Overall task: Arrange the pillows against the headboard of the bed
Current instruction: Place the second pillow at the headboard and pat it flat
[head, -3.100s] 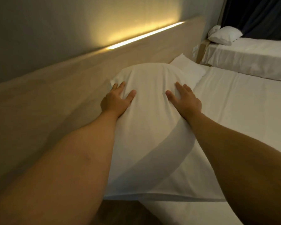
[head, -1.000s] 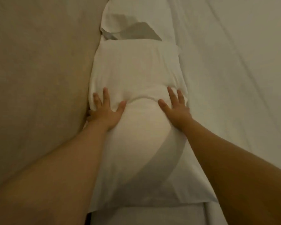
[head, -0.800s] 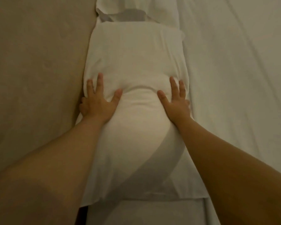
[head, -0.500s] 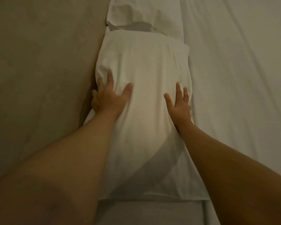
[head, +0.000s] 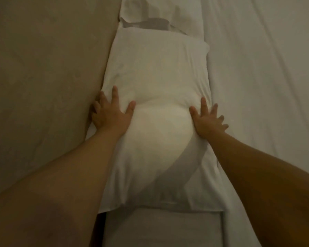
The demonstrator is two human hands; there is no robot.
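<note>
We are pressing the near pillow flat, left hand and right hand both splayed wide, gripping nothing. Headboard is touching our left fingertips; second pillow lying beyond both hands. Risk: uneven pressing is bunching the filling, leaving it lumpy.

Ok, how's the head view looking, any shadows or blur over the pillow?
Head view: dim, warm light and soft overall, no glare. A curved shadow darkens the near half of the pillow, while the bulge between the left hand and right hand is brightest. Wide-angle stretch swells the forearms at the bottom edge. The second pillow behind sits partly shadowed.
</note>
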